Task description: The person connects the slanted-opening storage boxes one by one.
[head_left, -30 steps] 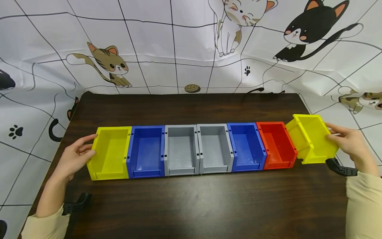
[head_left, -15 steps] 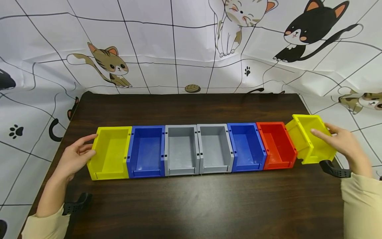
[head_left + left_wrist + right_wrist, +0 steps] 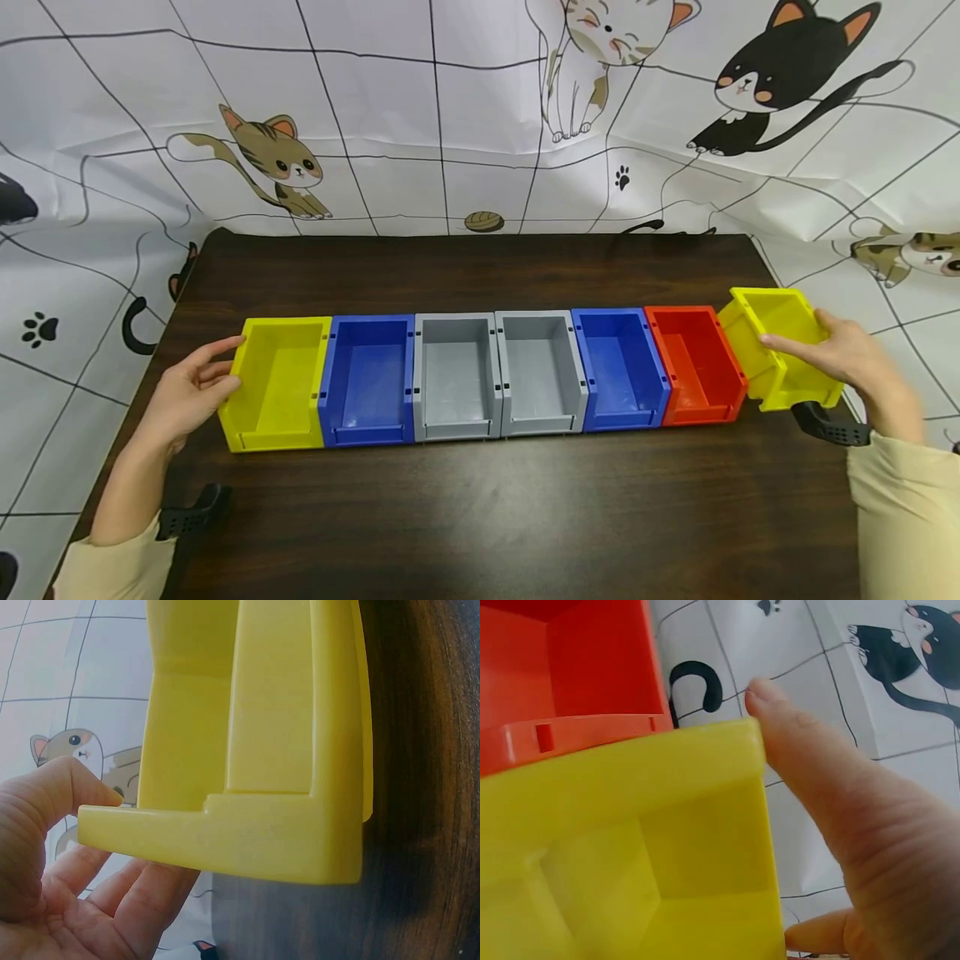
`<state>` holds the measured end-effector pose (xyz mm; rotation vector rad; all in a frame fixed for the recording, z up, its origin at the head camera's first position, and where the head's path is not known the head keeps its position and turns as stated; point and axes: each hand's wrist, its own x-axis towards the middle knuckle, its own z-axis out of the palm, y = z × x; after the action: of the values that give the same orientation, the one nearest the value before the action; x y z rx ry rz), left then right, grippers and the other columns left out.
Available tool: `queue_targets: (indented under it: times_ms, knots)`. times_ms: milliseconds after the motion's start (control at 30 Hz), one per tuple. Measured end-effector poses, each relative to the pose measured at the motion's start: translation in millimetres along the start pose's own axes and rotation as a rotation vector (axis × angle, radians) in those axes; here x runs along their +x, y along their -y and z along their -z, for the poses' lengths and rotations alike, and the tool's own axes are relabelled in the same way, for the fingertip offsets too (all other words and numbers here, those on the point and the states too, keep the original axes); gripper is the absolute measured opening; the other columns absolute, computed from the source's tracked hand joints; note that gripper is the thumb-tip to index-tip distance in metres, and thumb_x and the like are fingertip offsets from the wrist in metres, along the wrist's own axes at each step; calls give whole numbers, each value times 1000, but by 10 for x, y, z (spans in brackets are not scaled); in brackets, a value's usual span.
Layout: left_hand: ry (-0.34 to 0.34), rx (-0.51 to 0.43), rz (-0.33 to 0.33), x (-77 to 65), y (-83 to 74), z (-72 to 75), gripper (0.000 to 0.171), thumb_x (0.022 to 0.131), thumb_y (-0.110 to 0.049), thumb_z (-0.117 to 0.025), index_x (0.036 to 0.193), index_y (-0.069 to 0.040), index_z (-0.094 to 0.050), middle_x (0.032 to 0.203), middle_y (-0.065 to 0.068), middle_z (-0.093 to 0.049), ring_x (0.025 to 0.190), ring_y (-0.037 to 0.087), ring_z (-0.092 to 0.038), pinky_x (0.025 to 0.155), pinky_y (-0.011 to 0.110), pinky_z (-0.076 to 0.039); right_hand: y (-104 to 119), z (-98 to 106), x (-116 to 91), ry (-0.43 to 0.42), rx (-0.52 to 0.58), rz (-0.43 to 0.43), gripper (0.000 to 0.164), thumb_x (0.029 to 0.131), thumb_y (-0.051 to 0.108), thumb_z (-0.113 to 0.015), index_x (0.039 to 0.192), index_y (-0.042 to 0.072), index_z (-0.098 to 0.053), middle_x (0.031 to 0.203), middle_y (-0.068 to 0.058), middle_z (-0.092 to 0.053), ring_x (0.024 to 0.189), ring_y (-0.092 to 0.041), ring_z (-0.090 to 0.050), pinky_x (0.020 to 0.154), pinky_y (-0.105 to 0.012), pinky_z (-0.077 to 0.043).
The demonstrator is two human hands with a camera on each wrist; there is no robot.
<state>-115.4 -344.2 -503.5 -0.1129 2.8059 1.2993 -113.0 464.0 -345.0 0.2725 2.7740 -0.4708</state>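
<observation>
A yellow bin [image 3: 281, 387] stands at the left end of a touching row of open bins. My left hand [image 3: 191, 392] grips its outer side wall; in the left wrist view the thumb [image 3: 82, 787] bends over the rim and the fingers lie along the outside. At the right end is a second yellow bin [image 3: 806, 375], turned slightly from the row and right against the red bin [image 3: 693, 362]. My right hand [image 3: 855, 354] holds this one across its top: the thumb [image 3: 802, 739] reaches the rim near the red bin, the other fingers at the outer wall.
Between them run a blue bin [image 3: 367, 379], two grey bins [image 3: 457, 387] and another blue bin [image 3: 618, 375]. All stand on a dark wood table [image 3: 480, 517]. White cloth with cat drawings [image 3: 390, 108] hangs behind and at the sides.
My right hand has moved left; its thumb has swung from the second yellow bin's outer wall to the rim beside the red bin. That bin has edged slightly left. The left hand stays put.
</observation>
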Motion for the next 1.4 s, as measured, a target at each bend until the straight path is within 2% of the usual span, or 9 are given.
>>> queue_targets:
  times_ms: [133,267,367,433,667,833,1100,1300,1400]
  knots:
    - [1,8,6,9,1,18,55,93,-21,-54,144,-34,-36,123,20,-56,88,4,-58,66,19,-52,9,-25,21,-22,-4,22,106,88,57,-50,140,-15,7,97,-36,-44,70,-30,-48,53,-31,-42]
    - [6,14,3,13,-25,29,55,93,-21,-53,144,-33,-36,124,21,-56,90,7,-58,66,18,-51,-45,-83,62,-78,54,116,103,88,47,-57,145,-1,15,127,-45,-29,98,-51,-44,76,-58,-44]
    - [2,19,-1,20,-15,17,55,93,-20,-54,144,-33,-36,123,20,-56,91,11,-59,67,18,-51,-81,-119,93,-85,99,198,96,89,40,-58,149,14,13,148,-34,12,127,-62,-7,91,-77,-13]
    - [1,22,1,23,-10,7,55,94,-20,-54,144,-34,-36,123,19,-56,91,12,-59,67,18,-52,-97,-141,108,-76,109,243,90,90,38,-57,150,21,8,151,-23,18,130,-59,7,93,-77,-2]
    - [15,10,14,5,-77,19,55,93,-20,-54,145,-30,-36,125,22,-55,95,18,-60,68,20,-53,-98,-190,109,-82,83,364,69,95,31,-49,152,21,-11,156,-10,8,137,-41,17,96,-70,14]
    - [24,0,26,-5,-120,24,56,93,-18,-53,145,-27,-36,125,24,-54,94,17,-60,68,20,-52,-34,-214,125,-100,70,419,60,96,28,-48,150,25,-21,156,1,3,140,-32,15,93,-70,20]
    - [21,9,19,12,-75,17,56,93,-19,-54,145,-31,-36,125,24,-54,95,19,-59,66,19,-52,-4,-240,161,-118,-15,449,60,97,28,-48,150,25,-22,156,-4,3,139,-38,15,90,-68,25]
    - [21,17,29,8,-85,25,55,94,-22,-55,144,-32,-36,125,22,-55,95,14,-59,68,20,-53,1,-284,166,-97,-62,432,63,96,32,-49,151,26,-18,156,-8,5,137,-41,16,89,-68,26]
    - [34,10,36,-20,-121,33,56,93,-20,-55,145,-28,-35,126,25,-54,96,17,-59,71,26,-54,6,-322,155,-81,-66,423,64,96,33,-49,151,26,-17,156,-10,6,137,-41,16,89,-70,25]
